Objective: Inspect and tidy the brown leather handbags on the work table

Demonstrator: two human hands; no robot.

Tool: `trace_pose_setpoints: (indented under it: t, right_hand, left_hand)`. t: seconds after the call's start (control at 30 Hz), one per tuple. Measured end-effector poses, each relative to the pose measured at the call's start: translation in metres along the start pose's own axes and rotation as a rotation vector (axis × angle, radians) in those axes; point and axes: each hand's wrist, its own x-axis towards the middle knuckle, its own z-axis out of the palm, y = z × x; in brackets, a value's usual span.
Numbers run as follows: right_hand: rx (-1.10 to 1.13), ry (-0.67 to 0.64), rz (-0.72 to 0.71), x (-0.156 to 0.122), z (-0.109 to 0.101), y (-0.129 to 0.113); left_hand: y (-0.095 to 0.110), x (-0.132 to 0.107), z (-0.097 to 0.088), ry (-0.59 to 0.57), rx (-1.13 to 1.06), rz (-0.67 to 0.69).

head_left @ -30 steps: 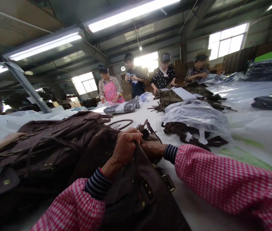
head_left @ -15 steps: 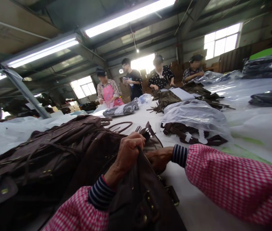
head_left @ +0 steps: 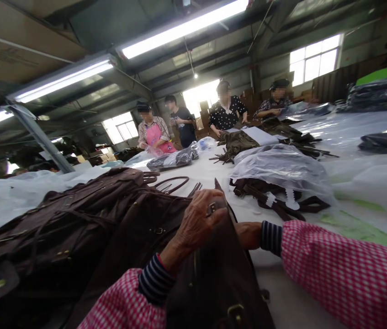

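Note:
A dark brown bag (head_left: 214, 269) with brass-coloured buckles stands tilted in front of me. My left hand (head_left: 198, 219) is closed over its upper edge, the fingers bent around a small metal fitting. On the bag's right side, my right hand (head_left: 248, 234) reaches in behind the brown panel, so its fingers are hidden. To the left lies a pile of similar brown bags (head_left: 76, 228) with straps and metal studs, touching the bag I hold.
Clear plastic (head_left: 278, 164) covers brown straps (head_left: 282, 208) at the right. Farther back lie a plastic-wrapped bundle (head_left: 174, 157) and more brown bags (head_left: 239, 144) on the white table (head_left: 210, 169). Several people stand across it, one in a pink apron (head_left: 157, 137).
My left hand has shifted slightly right along the bag's edge. The bag has turned, its zipped opening no longer facing me, and my right hand has moved right and behind the panel.

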Motion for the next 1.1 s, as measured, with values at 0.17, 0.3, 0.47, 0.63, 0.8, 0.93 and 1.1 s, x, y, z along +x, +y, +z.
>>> trace_pose_setpoints:
  t: [0.17,0.3,0.47,0.63,0.8,0.93,1.1]
  right_hand:
    - [0.296,0.016,0.254,-0.028,-0.029,0.014]
    - [0.132,0.420,0.294,-0.034,-0.057,0.022]
    - [-0.139,0.686,0.279,-0.001,-0.070,0.035]
    - [-0.269,0.731,0.256,0.035,-0.052,0.038]
    - [-0.640,0.682,0.092,0.037,-0.031,0.025]
    - [-0.700,0.627,-0.010,0.035,-0.044,0.023]
    - [-0.534,0.800,-0.049,0.061,-0.079,0.013]
  left_hand:
    - [-0.025,-0.028,0.037,-0.298,0.207,-0.135]
    - [-0.031,-0.029,0.049,-0.419,0.328,-0.106]
    - [-0.038,0.007,0.033,-0.366,0.060,-0.250]
    - [-0.071,0.060,0.025,-0.023,-0.078,-0.497]
    - [-0.108,0.088,0.048,0.148,-0.229,-0.696]
    - [-0.122,0.083,0.060,0.205,-0.453,-0.727]
    - [-0.131,0.072,0.050,0.157,-0.588,-0.688]
